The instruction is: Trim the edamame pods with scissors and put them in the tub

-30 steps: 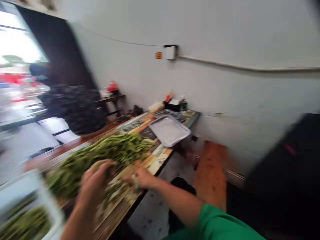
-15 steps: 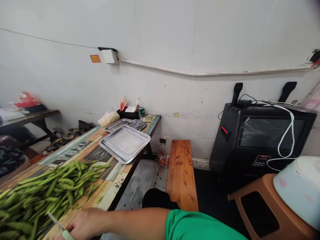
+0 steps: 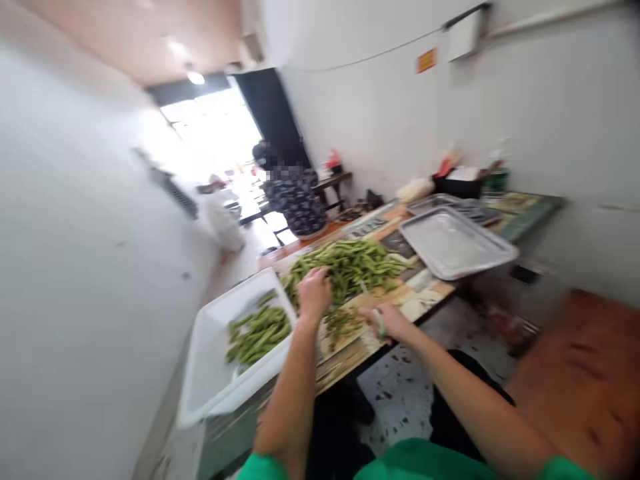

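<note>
A loose heap of green edamame pods (image 3: 350, 263) lies on the patterned wooden table (image 3: 425, 293). My left hand (image 3: 314, 293) is at the heap's near left edge, its fingers curled in; whatever they hold is hidden. In my right hand (image 3: 389, 321) is a pair of scissors (image 3: 380, 325) with a pale green handle, its blade pointing up toward the heap. Small trimmings (image 3: 343, 327) lie between the hands. Left of my left hand, a white plastic bin (image 3: 207, 333) holds more edamame pods (image 3: 263, 333).
A metal tray (image 3: 457, 243) rests on the table's right part, overlapping another tray. Behind them are a black holder (image 3: 457, 187) and a pale bag (image 3: 416, 190). A person in a dark patterned shirt (image 3: 297, 203) is beyond the table. A wooden bench (image 3: 580, 380) stands at right.
The view has swung left, bringing the white bin, the other person and my left hand into sight. My right hand still holds the scissors beside the heap.
</note>
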Demonstrator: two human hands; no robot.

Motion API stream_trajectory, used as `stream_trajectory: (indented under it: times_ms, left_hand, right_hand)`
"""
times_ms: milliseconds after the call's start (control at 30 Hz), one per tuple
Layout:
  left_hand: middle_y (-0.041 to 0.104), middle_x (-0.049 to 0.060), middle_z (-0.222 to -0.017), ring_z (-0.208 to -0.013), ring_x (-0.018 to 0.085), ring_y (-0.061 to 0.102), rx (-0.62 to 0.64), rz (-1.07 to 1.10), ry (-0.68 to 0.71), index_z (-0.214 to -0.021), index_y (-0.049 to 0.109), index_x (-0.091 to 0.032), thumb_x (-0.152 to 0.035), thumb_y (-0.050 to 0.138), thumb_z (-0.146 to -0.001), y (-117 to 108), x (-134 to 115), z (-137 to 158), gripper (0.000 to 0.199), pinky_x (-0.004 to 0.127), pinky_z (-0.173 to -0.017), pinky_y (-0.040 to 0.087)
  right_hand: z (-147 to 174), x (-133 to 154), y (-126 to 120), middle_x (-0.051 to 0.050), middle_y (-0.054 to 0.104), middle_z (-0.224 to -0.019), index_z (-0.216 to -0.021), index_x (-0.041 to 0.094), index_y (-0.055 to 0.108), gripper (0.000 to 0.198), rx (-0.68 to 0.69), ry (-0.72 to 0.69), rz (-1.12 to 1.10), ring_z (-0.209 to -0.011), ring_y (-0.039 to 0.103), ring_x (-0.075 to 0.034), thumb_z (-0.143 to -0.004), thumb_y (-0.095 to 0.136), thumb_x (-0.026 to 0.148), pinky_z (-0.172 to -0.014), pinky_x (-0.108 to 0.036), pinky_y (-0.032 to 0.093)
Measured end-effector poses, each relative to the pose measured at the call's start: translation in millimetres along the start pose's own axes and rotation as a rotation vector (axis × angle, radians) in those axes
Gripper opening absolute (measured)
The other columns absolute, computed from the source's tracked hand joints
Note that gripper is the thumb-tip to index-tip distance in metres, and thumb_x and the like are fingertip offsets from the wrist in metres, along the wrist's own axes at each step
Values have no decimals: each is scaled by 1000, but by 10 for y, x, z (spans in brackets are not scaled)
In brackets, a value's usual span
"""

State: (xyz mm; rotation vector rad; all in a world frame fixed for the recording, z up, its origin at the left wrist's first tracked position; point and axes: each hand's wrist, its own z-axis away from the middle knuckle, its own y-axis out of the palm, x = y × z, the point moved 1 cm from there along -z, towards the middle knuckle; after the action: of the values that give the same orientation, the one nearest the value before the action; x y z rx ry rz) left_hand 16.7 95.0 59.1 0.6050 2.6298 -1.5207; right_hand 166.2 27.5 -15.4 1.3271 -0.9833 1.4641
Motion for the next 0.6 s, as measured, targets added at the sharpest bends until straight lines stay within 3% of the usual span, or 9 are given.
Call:
stream_trajectory:
  times_ms: [100, 200, 300, 367, 433, 500, 600]
  left_hand:
    - [60, 10, -122, -114, 22, 55, -23, 33, -145, -116, 62, -20, -16, 46, -87, 142, 266, -87, 33, 35, -100, 43]
    - [43, 14, -142, -134, 27, 36, -54, 56, -200, -131, 51, -19, -21, 49, -85, 353, 167, -232, 46, 42, -109, 31]
    - [29, 11, -152, -142, 30, 19, 52, 47, -148, -139, 42, -24, -28, 61, -78, 500, 83, -428, 63, 49, -113, 20]
    - [31, 10, -151, -140, 31, 22, 137, 23, -122, -136, 43, -27, -28, 63, -76, 543, 100, -548, 64, 53, -112, 17]
    - [39, 10, -146, -134, 30, 33, 185, -26, -98, -126, 52, -27, -26, 60, -78, 558, 128, -616, 49, 54, -110, 18]
    - [46, 11, -138, -125, 29, 42, 181, -97, -68, -115, 59, -25, -22, 54, -81, 563, 131, -607, 34, 52, -108, 22]
    - [53, 14, -127, -116, 27, 49, 145, -183, -30, -109, 60, -22, -19, 46, -85, 576, 98, -462, 28, 45, -100, 32]
  right_hand:
    - [-144, -139, -27, 5, 53, -39, -67, 16, 56, 41, -107, 94, 95, -21, 37, -6, -77, 61, 56, -22, -17, 25]
    - [-90, -157, -22, 3, 55, -40, -71, 15, 57, 43, -110, 130, 132, -22, 37, -6, -77, 61, 58, -22, -17, 26]
    - [-54, -133, -19, 4, 54, -40, -72, 15, 58, 44, -119, 157, 141, -22, 37, -7, -77, 60, 59, -23, -17, 26]
    - [-68, -129, -23, 4, 54, -40, -73, 15, 58, 45, -119, 159, 148, -23, 38, -7, -77, 59, 60, -23, -18, 27]
    - [-89, -141, -31, 3, 55, -41, -74, 15, 59, 46, -117, 155, 160, -23, 38, -7, -77, 58, 61, -23, -19, 28]
    - [-101, -155, -37, 3, 56, -41, -74, 15, 58, 46, -114, 149, 161, -24, 39, -8, -77, 58, 61, -23, -19, 29]
    - [-92, -153, -37, 3, 55, -41, -73, 16, 58, 45, -100, 138, 148, -23, 39, -8, -77, 59, 61, -23, -19, 29]
